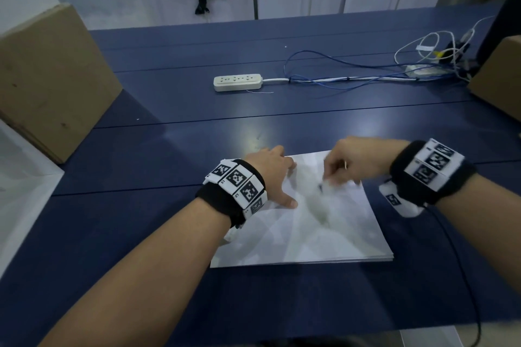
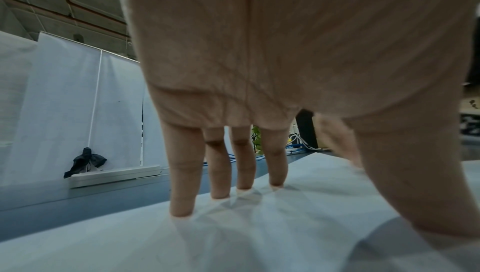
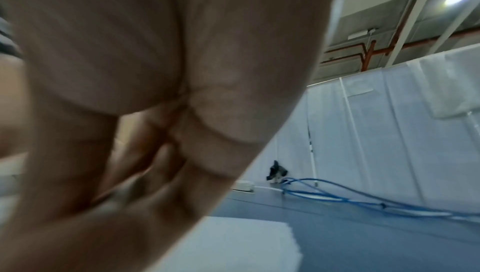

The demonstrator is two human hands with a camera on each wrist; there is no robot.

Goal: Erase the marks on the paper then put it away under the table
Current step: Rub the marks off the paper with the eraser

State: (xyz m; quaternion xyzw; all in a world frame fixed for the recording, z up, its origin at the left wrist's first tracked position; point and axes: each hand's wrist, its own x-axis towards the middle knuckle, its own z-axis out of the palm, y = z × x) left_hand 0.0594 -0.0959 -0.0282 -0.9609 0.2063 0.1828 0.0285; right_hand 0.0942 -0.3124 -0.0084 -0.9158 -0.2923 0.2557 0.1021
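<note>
A stack of white paper [image 1: 324,234] lies on the blue table [image 1: 183,144] in front of me. My left hand [image 1: 282,180] presses on the sheet's upper left part, its straight fingers [image 2: 182,194] spread on the paper [image 2: 259,235]. My right hand [image 1: 331,175] is blurred over the upper middle of the sheet and pinches a small eraser [image 3: 124,192] between thumb and fingers. A short dark mark [image 1: 320,187] and a grey smudge [image 1: 320,208] show just below its fingertips. The paper's far corner [image 3: 233,241] shows under the right hand.
A white power strip [image 1: 238,82] lies mid-table, with blue and white cables [image 1: 352,76] running right to a tangle. Cardboard boxes stand at the left [image 1: 50,79] and right [image 1: 496,84] edges. White curtains close off the back.
</note>
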